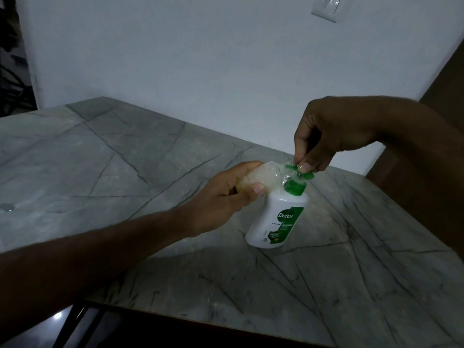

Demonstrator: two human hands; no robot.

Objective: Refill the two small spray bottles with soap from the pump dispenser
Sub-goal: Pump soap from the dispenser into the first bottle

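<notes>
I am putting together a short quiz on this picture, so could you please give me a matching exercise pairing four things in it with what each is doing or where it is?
Things:
1. Left hand
2. Right hand
3. Soap bottle
4. Wall switch

States:
A. Stands on the marble table
B. Presses on the green pump head
C. Holds a small clear bottle up to the pump
D. Fixed high on the white wall

Pairs: 1-C, 2-B, 3-A, 4-D
</notes>
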